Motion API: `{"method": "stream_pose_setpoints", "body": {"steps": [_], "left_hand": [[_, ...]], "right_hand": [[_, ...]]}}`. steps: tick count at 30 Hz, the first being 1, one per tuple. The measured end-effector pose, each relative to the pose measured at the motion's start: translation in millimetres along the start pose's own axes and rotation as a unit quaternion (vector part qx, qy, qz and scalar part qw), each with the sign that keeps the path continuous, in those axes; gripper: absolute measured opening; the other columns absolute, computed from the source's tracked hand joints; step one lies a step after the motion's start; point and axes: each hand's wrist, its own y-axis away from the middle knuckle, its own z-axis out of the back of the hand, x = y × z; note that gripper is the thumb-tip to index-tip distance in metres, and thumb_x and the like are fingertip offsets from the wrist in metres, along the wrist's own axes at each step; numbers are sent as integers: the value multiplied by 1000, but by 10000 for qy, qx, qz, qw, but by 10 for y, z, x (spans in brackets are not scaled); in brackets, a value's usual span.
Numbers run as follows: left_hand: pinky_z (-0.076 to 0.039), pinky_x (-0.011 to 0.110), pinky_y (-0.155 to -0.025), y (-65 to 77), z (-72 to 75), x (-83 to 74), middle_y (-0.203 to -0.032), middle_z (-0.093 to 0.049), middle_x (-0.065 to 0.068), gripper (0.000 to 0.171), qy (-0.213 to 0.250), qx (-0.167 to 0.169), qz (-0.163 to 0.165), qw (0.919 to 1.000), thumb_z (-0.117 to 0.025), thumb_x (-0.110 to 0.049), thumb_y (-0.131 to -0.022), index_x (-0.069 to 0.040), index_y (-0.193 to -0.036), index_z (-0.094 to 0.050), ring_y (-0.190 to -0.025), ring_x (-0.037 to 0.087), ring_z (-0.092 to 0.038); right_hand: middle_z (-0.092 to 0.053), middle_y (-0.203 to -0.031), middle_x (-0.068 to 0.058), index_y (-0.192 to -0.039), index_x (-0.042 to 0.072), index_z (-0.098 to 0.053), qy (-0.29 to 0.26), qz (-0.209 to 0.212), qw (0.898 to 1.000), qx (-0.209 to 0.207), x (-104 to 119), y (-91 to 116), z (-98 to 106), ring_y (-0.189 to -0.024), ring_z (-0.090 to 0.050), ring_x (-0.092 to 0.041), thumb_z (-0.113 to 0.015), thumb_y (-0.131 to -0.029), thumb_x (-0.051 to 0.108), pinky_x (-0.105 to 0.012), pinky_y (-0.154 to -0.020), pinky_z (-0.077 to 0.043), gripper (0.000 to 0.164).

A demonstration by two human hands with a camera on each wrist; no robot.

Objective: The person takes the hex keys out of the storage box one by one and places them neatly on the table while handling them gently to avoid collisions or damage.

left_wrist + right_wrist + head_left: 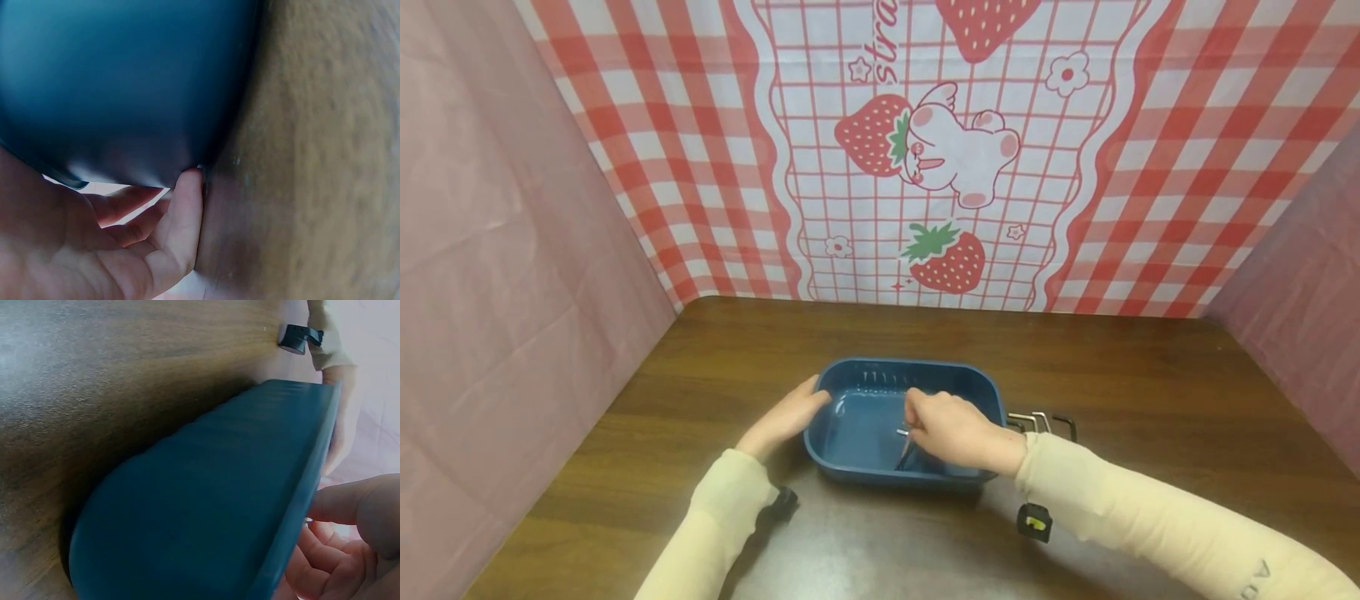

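A blue rectangular basin (pixel 861 437) with rounded corners sits on the table. At its left end my left hand (pixel 786 419) holds the wall, thumb over the rim and fingers along the outside. The left wrist view shows those fingers (pixel 186 215) low against the basin's outer side. Over the inside of the basin, my right hand (pixel 958 429) pinches a thin metal hex key (pixel 904 432), mostly covered by the fingers. In the right wrist view the basin's wall (pixel 206 494) hides most of what this hand holds.
Several L-shaped hex keys (pixel 1037 421), silver, black and brassy, lie just right of the basin, partly behind it and my right wrist. The wooden table (pixel 737 350) meets a strawberry-print cloth (pixel 947 258) at the back. Pink cloth hangs on both sides.
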Motion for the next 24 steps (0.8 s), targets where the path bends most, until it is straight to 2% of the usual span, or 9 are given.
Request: {"method": "stream_pose_setpoints", "body": {"steps": [9,13,17,24], "left_hand": [[-33,50,-101,10,0,-18,-126,-50,17,44,39,13,61,10000,-39,-19,-90,1,-129,-42,-117,31,-47],[-33,50,-101,5,-2,-24,-127,-50,17,45,38,21,84,10000,-39,-19,-90,1,-130,-42,-119,31,-46],[-33,49,-101,2,-2,-25,-127,-50,17,45,5,26,74,10000,-39,-19,-90,1,-129,-42,-118,31,-46],[-33,49,-101,-13,-4,5,-127,-50,18,45,4,-9,22,10000,-40,-19,-89,2,-129,-43,-118,32,-46]], "right_hand": [[-57,-69,6,-88,11,-53,-256,46,9992,-320,-67,-1,161,-53,-48,-3,-63,-83,15,-21,-48,-40,11],[-61,-74,4,-90,10,-56,-535,10,9967,-617,-117,18,250,-58,-51,-3,-63,-83,14,-21,-53,-43,10],[-61,-74,3,-89,10,-57,-953,-223,9911,-905,-166,54,318,-62,-54,-6,-63,-83,14,-23,-55,-44,9],[-63,-77,1,-88,10,-61,-1367,-433,9841,-1050,-272,116,347,-65,-56,-7,-63,-83,15,-24,-58,-47,7]]}}
